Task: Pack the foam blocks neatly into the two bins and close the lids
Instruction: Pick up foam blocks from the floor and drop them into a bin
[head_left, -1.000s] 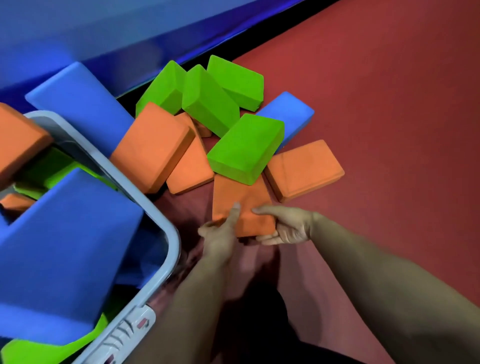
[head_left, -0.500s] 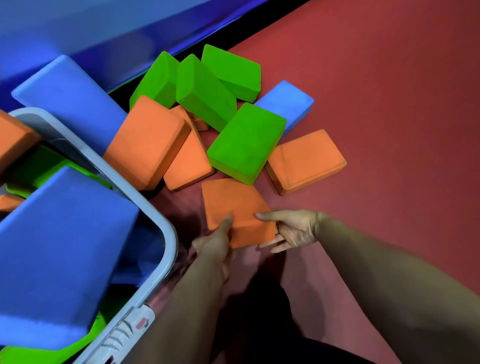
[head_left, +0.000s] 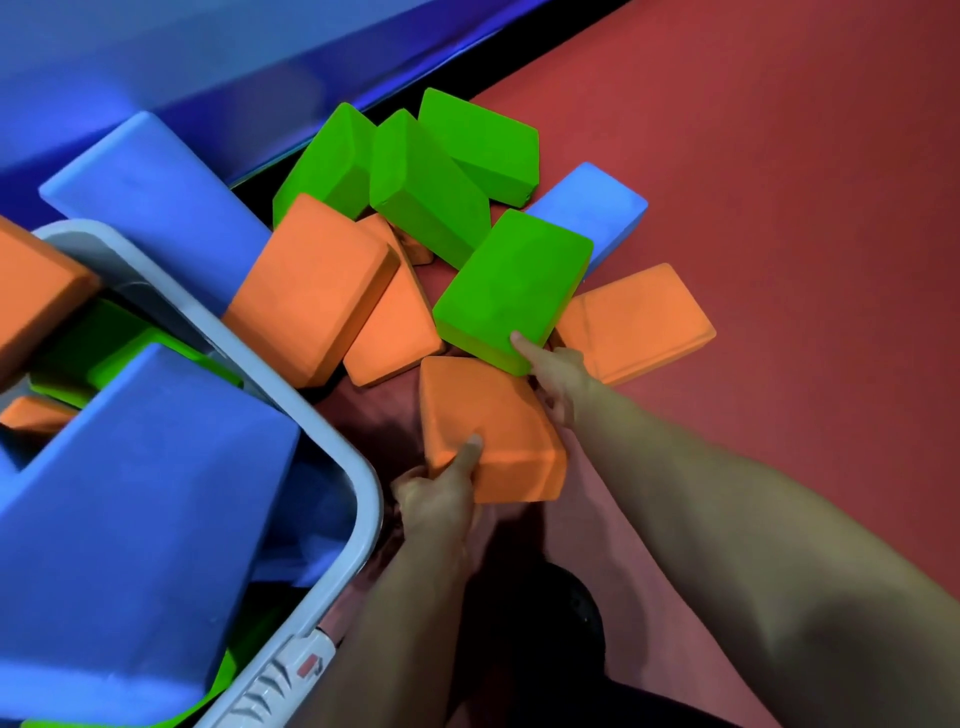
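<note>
Our left hand (head_left: 441, 499) has its grip closed on the near corner of an orange foam block (head_left: 488, 431), thumb on top, fingers hidden beneath. Our right hand (head_left: 558, 376) is not clamped on anything: its fingers lie loose across the lower edge of the green foam block (head_left: 514, 286) just beyond that grip, while the rest of the hand touches the orange block's far right side.

We judge the foam light, slightly squashy and matte enough not to slip, so it suits a pinch across the short sides or a flat palm under the broad face.

The orange block lies broad face up on the red floor (head_left: 779, 208); its long axis runs away from the left grip, tilted a little leftward. The grey bin (head_left: 332, 447), already crowded, sits left of that grip.
</note>
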